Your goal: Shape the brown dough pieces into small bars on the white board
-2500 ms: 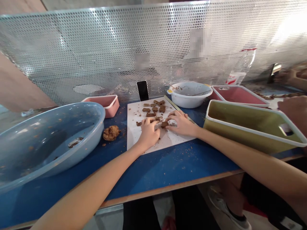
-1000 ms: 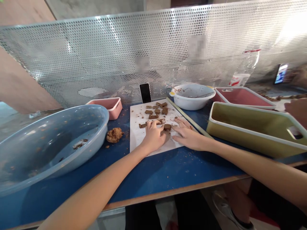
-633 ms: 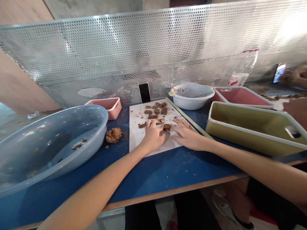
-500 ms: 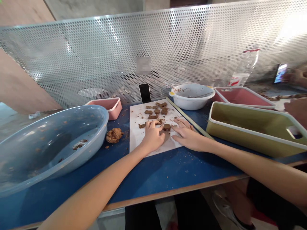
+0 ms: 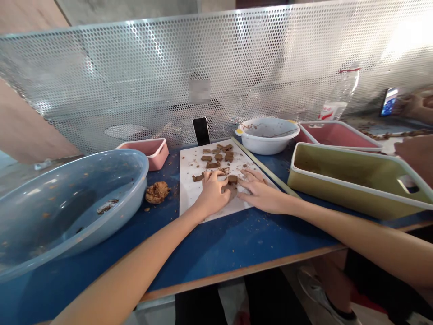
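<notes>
Between my hands, a small brown clay block [image 5: 232, 179] rests on a white board [image 5: 191, 203]. My left hand [image 5: 213, 193] lies just left of the block, fingers apart, with its thumb and index finger close to it. To the right, my right hand [image 5: 260, 193] is spread on the board, fingertips near the block's other side. Whether any fingertip touches the block is hard to tell. Beyond the hands, several shaped clay pieces [image 5: 218, 157] are laid out among crumbs. A long clay strip [image 5: 197, 178] is partly hidden by my left fingers.
A large blue basin [image 5: 138, 180] and a clay lump [image 5: 157, 192] are at left, near a pink box [image 5: 157, 155]. A phone [image 5: 201, 131] leans at the back. Rightward are a pale stick [image 5: 267, 170], white bowl [image 5: 267, 145], green bin [image 5: 345, 198], bottle [image 5: 338, 97] and another person's hand [image 5: 419, 106].
The view has shifted slightly, so everything sits a little further left. Both hands stay beside the clay block, with hardly any movement of the fingers.
</notes>
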{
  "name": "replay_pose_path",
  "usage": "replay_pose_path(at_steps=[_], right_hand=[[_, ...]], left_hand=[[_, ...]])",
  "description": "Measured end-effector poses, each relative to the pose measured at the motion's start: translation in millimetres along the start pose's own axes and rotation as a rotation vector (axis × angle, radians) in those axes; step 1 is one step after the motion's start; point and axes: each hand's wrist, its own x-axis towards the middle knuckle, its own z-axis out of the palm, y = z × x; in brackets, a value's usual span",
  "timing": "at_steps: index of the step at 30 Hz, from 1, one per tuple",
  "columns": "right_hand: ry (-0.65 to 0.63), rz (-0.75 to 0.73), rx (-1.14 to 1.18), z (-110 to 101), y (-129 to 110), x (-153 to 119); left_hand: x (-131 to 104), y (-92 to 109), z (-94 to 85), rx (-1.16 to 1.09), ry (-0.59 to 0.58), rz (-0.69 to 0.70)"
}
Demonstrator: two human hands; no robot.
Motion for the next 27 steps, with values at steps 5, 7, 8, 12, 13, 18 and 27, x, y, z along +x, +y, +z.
replay_pose_path(at_steps=[5,7,8,12,13,18,27], right_hand=[[0.080,0.017,0.006,7.3,10.5,5.6],[0.098,0.015,-0.004,9.8,13.0,7.3],[0.094,0.022,-0.010,10.1,13.2,8.0],[0.035,0.055,-0.020,6.3,10.4,10.6],[0.025,0.054,-0.014,5.3,10.1,11.1],[0.034,0.036,0.008,5.8,11.8,13.2],[0.041,0.060,0.031,5.9,11.7,13.8]], left_hand=[[0.5,-1.4,1.8,-0.026,0.037,0.003],[1.0,-2.7,3.2,-0.015,0.043,0.004],[1.3,-3.3,3.9,-0.009,0.046,0.001],[1.6,-3.6,5.2,0.003,0.045,-0.006],[1.5,-3.4,5.3,0.006,0.041,-0.005],[1.5,-3.7,5.2,0.015,0.026,0.008],[1.8,-2.1,4.2,0.018,0.026,-0.025]])
